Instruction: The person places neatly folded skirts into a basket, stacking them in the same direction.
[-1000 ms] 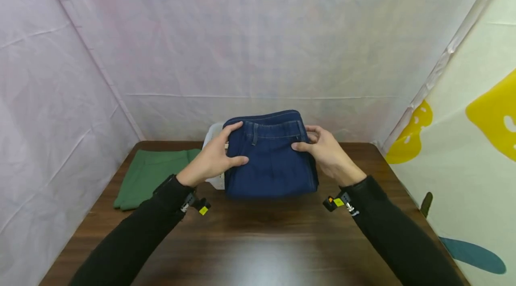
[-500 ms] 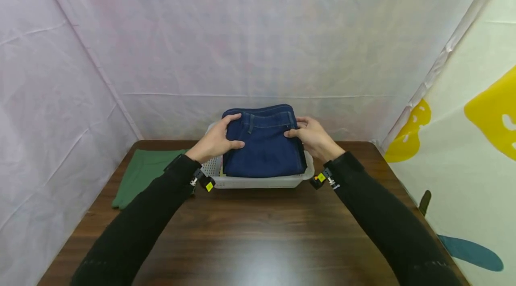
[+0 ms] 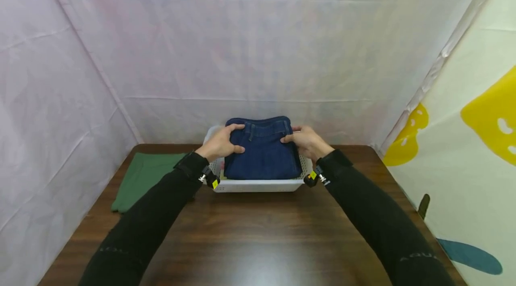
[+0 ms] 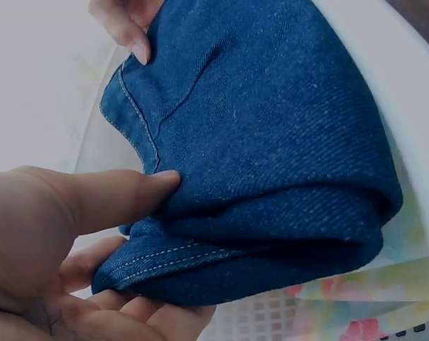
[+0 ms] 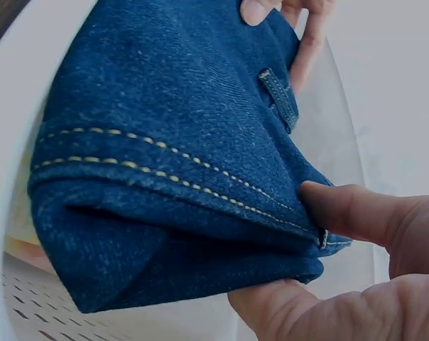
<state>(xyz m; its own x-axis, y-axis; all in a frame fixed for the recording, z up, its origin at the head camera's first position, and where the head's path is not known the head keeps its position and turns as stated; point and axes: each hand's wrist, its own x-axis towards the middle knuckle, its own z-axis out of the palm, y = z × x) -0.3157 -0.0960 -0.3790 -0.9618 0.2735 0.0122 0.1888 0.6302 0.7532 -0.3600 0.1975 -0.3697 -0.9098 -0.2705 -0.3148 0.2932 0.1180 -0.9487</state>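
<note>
A folded pair of dark blue jeans lies within the outline of a white plastic basket in the head view. My left hand grips its left side, thumb on top and fingers beneath, as the left wrist view shows on the denim. On the opposite side my right hand pinches the folded edge near the waistband, thumb above the layers in the right wrist view. Under the jeans, a pastel flowered cloth shows inside the basket. Perforated basket walls surround the bundle.
A folded green cloth lies on the brown wooden table, left of the basket. A pale fabric wall rises right behind the table, and a printed curtain hangs along the right side.
Both hands have carried the jeans away from me and down, from in front of the basket into its opening. The grip on both sides stays the same. The green cloth has not moved.
</note>
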